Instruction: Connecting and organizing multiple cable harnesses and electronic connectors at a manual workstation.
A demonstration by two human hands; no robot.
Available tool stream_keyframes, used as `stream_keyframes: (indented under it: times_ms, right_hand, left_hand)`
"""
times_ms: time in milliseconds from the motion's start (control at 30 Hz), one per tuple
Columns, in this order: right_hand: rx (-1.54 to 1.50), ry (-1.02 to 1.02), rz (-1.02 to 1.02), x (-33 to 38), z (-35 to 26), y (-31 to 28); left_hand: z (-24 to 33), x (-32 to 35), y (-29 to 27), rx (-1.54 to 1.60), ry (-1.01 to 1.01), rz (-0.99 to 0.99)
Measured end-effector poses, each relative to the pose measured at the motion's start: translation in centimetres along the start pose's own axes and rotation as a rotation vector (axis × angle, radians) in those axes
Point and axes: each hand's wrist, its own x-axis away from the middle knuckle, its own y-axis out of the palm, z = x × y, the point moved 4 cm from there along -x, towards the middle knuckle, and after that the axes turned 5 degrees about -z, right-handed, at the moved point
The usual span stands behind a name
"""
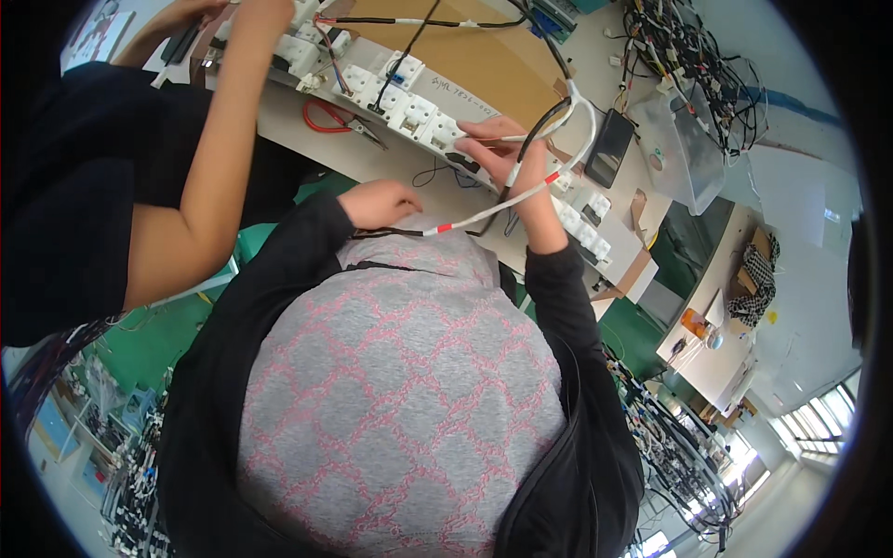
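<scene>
My right hand (507,158) is over the row of white connector blocks (409,112), its thumb and fingers pinched on a thin wire (502,139). That wire belongs to a cable harness (581,112) with black and white sleeving and red bands, which loops around my right wrist. One white-sleeved branch (493,209) runs down across toward my lap and ends in black. Near the table's front edge, my left hand (377,203) has its fingers curled in, just above the black part of that branch. Whether anything is inside those fingers is hidden.
Red-handled pliers (335,119) lie left of the blocks. A co-worker's arm (219,172) reaches in from the left. Beyond the blocks are brown cardboard (465,60), a black phone (609,149), a clear plastic bin (684,153) and tangled cables (674,42).
</scene>
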Motion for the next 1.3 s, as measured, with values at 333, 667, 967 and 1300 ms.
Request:
stream_keyframes:
  times_ms: [333, 667, 967, 1300]
  right_hand:
    - [-0.674, 0.267, -0.129, 0.1, -2.7, 2.2]
    - [-1.301, -0.024, -0.422, 0.3, -11.2, -0.3]
    - [-0.299, 0.088, -0.054, 0.3, -0.6, -0.5]
    - [-0.470, 0.174, -0.084, 1.8, 2.6, 1.4]
  left_hand:
    - [4.5, -3.5, 4.4, -0.072, -0.068, -0.257]
    - [2.4, 5.3, 1.1, -0.616, -0.559, 0.511]
    - [0.4, 10.0, 1.6, -0.453, -0.725, 0.347]
    - [11.9, 12.7, -2.4, -0.196, 0.032, 0.818]
